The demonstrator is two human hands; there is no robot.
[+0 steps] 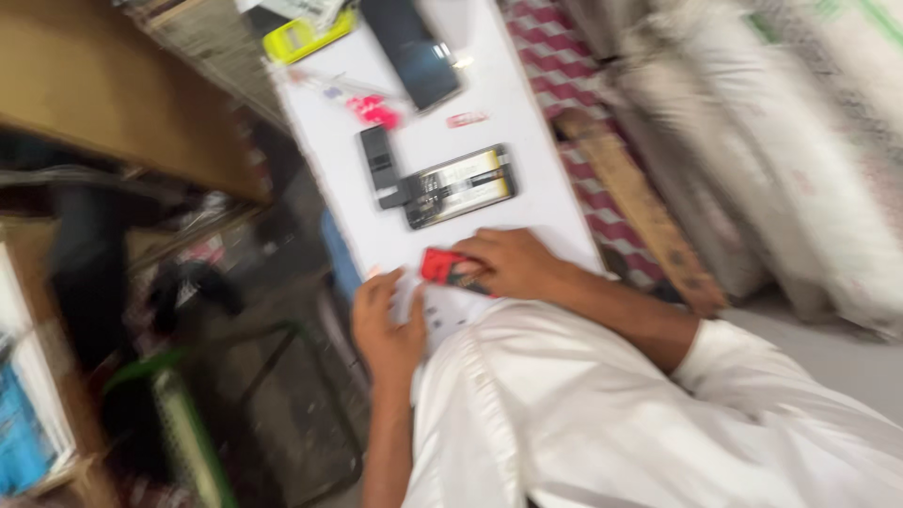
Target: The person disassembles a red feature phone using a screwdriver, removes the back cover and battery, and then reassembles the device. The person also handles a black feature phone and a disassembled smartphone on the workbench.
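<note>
The picture is tilted and blurred. My right hand (513, 263) lies on the near end of a white table (499, 103) with its fingers closed around a small red and black object (442, 266). My left hand (386, 320) rests at the table's near edge beside it, fingers spread flat on the white surface and holding nothing that I can see. Just beyond my hands lies an opened phone (461, 186) with its insides showing. A black strip-shaped part (381, 167) touches its left end.
Farther along the table lie a dark phone screen (411, 47), pink bits (374, 111), a small pale piece (467, 119) and a yellow-green object (301, 38). A red-checked cloth (555, 56), a wooden plank (640, 207) and white sacks (790, 141) lie right. Cluttered shelves (113, 282) stand left.
</note>
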